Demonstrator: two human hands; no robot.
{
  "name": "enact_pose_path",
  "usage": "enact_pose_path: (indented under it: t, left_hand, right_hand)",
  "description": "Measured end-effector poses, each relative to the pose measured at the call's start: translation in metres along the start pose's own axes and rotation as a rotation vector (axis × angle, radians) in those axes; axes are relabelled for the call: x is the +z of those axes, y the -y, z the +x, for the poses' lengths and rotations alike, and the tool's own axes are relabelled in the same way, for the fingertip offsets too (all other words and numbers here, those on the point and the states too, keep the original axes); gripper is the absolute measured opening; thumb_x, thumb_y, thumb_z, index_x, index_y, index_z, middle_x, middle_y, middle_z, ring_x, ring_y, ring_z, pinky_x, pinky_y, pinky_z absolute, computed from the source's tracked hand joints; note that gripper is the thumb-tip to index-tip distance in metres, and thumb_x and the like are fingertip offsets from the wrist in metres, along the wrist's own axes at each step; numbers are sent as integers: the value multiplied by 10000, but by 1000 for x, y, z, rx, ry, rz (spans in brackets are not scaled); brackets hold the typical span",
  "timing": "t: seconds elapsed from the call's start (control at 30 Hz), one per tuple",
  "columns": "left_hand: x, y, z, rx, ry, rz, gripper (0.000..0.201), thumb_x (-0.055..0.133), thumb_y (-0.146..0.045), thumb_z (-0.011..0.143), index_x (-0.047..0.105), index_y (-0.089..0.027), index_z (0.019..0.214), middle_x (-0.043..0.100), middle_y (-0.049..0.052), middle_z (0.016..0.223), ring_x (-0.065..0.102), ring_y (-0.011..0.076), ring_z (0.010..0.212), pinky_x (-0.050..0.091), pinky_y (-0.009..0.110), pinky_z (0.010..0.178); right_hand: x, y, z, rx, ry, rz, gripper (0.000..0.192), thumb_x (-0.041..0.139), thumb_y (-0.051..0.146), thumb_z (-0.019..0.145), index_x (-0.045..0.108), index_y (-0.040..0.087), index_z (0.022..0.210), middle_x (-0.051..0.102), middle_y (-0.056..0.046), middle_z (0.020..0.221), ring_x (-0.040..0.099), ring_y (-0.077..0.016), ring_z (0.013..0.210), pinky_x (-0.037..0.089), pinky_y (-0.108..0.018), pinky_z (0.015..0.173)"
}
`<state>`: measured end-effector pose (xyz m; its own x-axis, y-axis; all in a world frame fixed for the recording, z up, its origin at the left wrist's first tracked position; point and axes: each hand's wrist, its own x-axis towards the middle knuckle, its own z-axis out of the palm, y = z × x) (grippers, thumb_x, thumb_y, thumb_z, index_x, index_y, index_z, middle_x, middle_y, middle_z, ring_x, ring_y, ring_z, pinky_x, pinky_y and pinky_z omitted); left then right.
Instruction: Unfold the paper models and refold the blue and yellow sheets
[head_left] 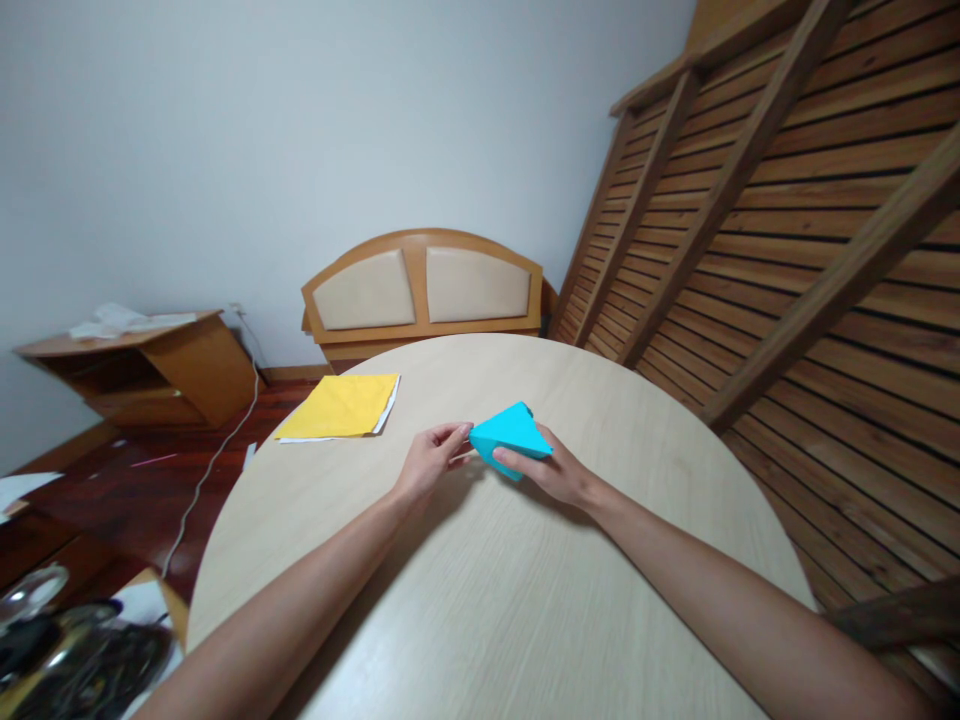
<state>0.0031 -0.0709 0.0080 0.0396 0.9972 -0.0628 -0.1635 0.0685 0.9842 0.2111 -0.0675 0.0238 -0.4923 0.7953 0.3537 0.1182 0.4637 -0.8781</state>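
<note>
A folded piece of bright blue paper (511, 430) is held just above the round table, with a pointed corner to the left and another to the right. My right hand (553, 468) grips it from the right, its thumb lying across the front face and the other fingers mostly hidden behind. At the paper's left tip is my left hand (439, 455), with thumb and forefinger pinched together at that corner. How much of the tip lies between those fingers is hard to make out.
A stack of yellow and white paper sheets (341, 407) lies at the left of the pale round table (480, 620). Beyond stand a padded headboard (424, 290) and a low wooden cabinet (187, 365). Wooden slats (720, 250) lean at the right. A cable (206, 470) crosses the floor.
</note>
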Motion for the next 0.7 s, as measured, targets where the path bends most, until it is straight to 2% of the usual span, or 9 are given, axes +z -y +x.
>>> enact_pose_path:
  t: [0.13, 0.27, 0.43, 0.7]
  left_hand:
    - [0, -2, -1, 36, 3, 25, 504, 797, -530, 738, 738, -161, 1076, 735, 136, 1113, 695, 234, 1011, 518, 245, 709]
    - [2, -5, -2, 75, 2, 49, 536, 786, -530, 750, 718, -169, 1140, 724, 152, 1148, 693, 260, 1031, 518, 261, 704]
    - [1, -8, -4, 103, -6, 83, 538, 771, -553, 753, 715, -170, 1126, 726, 144, 1138, 690, 269, 1035, 514, 264, 701]
    - [0, -4, -1, 79, -88, 82, 514, 770, -591, 715, 720, -146, 966, 743, 130, 1029, 698, 238, 968, 481, 234, 652]
  right_hand:
    - [4, -7, 0, -62, -23, -38, 306, 635, 479, 883, 597, 196, 995, 663, -52, 874, 574, -186, 736, 500, -333, 725]
    - [6, -10, 0, -132, 62, -61, 275, 593, 488, 909, 588, 213, 904, 661, -45, 846, 563, -184, 735, 505, -351, 783]
    - [6, -3, -1, -171, 94, -125, 281, 602, 456, 911, 538, 232, 753, 527, 22, 648, 453, -148, 604, 479, -308, 706]
    - [0, -1, 3, -213, 98, -111, 307, 650, 424, 887, 495, 205, 738, 520, 17, 714, 452, -130, 634, 414, -279, 640]
